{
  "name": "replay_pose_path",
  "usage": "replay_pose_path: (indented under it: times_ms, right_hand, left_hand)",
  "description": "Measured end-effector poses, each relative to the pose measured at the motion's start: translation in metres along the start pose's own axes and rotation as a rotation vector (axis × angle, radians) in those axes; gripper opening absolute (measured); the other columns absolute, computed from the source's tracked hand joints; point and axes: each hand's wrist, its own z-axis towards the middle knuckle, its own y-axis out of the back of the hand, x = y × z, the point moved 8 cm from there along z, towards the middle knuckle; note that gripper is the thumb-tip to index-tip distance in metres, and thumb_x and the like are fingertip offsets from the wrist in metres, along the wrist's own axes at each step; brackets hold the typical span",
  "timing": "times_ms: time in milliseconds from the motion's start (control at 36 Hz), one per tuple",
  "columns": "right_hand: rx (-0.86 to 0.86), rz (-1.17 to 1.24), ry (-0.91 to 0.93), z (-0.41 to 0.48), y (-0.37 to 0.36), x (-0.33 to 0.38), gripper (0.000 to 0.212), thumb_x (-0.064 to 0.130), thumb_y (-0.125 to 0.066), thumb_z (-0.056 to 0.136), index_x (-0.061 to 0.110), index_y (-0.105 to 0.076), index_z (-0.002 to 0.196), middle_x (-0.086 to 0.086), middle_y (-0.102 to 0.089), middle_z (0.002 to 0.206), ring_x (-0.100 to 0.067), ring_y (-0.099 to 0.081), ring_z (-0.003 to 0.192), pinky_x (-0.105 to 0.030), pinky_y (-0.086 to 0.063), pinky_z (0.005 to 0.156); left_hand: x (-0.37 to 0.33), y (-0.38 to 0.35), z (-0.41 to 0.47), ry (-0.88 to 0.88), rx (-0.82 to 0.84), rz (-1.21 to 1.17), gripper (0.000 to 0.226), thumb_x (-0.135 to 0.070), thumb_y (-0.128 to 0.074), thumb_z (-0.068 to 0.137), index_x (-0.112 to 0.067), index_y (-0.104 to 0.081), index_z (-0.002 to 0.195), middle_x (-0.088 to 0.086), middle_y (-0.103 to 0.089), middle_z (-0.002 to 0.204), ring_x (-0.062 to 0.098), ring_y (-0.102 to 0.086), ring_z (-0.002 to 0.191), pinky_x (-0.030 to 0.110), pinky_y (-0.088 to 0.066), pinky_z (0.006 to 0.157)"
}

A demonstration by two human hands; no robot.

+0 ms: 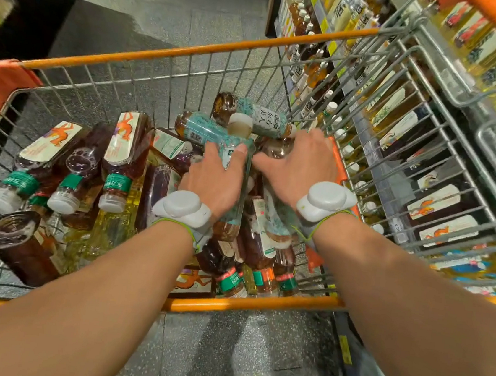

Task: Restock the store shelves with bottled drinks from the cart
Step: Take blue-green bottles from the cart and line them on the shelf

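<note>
In the wire cart (175,53): a loose heap of bottled drinks, all lying on their sides, filling the basket from the left wall to the right.
Left hand (214,177): down inside the cart, over the middle of the heap; fingers and thumb wrapped round a teal-labelled bottle (232,223), thumb pressed on the label.
Teal-labelled bottle: in the centre of the heap, lying lengthways toward the near orange rim (252,304), resting on other bottles.
Right hand (300,166): just beside the left, close to the cart's right wall, palm down over a brown bottle (275,150); thumb stretched toward the left hand; fingertips hidden behind the hand, so gripping or merely touching, impossible to tell.
Wrist devices: white and rounded, strapped on the left wrist (182,208) and the right wrist (326,196).
Orange-figure bottles (125,143): side by side at the cart's left, full of dark tea, white caps toward the near rim.
Far end of the heap: another teal bottle (257,118), lying crosswise on the pile.
Shelves (452,118): to the right, just beyond the wire wall, lined with rows of bottled drinks.
Floor (191,351): dark and speckled.
</note>
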Motion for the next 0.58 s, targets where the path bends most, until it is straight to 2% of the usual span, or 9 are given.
replay_pose_path:
  times_ms: [167,278,361,444,500,583]
  right_hand:
    - [-0.316,0.295,0.042,-0.003,0.034,0.004,0.068,0.067,-0.065,0.071,0.014,-0.061,0.114,-0.002,-0.056,0.112,-0.022,-0.049,0.109,-0.034,-0.041,0.083]
    - [-0.432,0.413,0.08,-0.005,0.047,0.002,0.057,0.059,-0.07,0.074,0.015,-0.059,0.11,-0.001,-0.054,0.11,-0.021,-0.052,0.106,-0.031,-0.042,0.082]
    - [-0.396,0.383,0.068,-0.004,0.044,0.004,0.059,0.06,-0.07,0.071,0.016,-0.056,0.107,0.0,-0.051,0.108,-0.021,-0.053,0.098,-0.035,-0.043,0.075]
    - [-0.228,0.233,0.054,-0.002,0.025,0.009,0.062,0.062,-0.069,0.065,0.019,-0.047,0.103,0.003,-0.046,0.103,-0.022,-0.053,0.082,-0.032,-0.035,0.064]
    - [-0.109,0.136,0.046,-0.002,0.011,0.012,0.065,0.067,-0.067,0.064,0.021,-0.043,0.104,0.004,-0.048,0.104,-0.025,-0.054,0.08,-0.032,-0.035,0.064]
    - [-0.037,0.072,0.049,0.0,0.005,0.013,0.062,0.074,-0.058,0.066,0.026,-0.046,0.104,0.004,-0.055,0.106,-0.027,-0.056,0.085,-0.035,-0.039,0.068]
  left_hand:
    - [-0.002,-0.003,-0.004,-0.021,0.011,0.034,0.078,-0.076,-0.023,0.094,-0.018,-0.038,0.144,0.021,-0.061,0.131,0.043,-0.056,0.118,0.045,-0.039,0.087]
    - [0.0,-0.001,-0.004,0.016,0.001,0.02,0.081,-0.078,-0.02,0.092,-0.018,-0.036,0.144,0.025,-0.061,0.126,0.045,-0.056,0.114,0.048,-0.043,0.092]
    - [-0.002,0.001,-0.004,0.008,-0.007,0.019,0.08,-0.079,-0.02,0.09,-0.017,-0.04,0.137,0.024,-0.064,0.119,0.045,-0.058,0.109,0.051,-0.045,0.093]
    - [-0.001,-0.001,-0.003,0.007,0.007,0.028,0.075,-0.075,-0.023,0.094,-0.015,-0.04,0.135,0.025,-0.063,0.12,0.046,-0.057,0.11,0.049,-0.044,0.09]
    - [0.0,-0.002,-0.003,0.011,0.011,0.036,0.069,-0.07,-0.026,0.097,-0.015,-0.039,0.136,0.027,-0.061,0.122,0.046,-0.056,0.112,0.048,-0.042,0.088]
    - [0.0,-0.001,-0.003,0.021,0.016,0.03,0.062,-0.065,-0.028,0.099,-0.016,-0.038,0.135,0.028,-0.06,0.123,0.047,-0.055,0.112,0.05,-0.044,0.092]
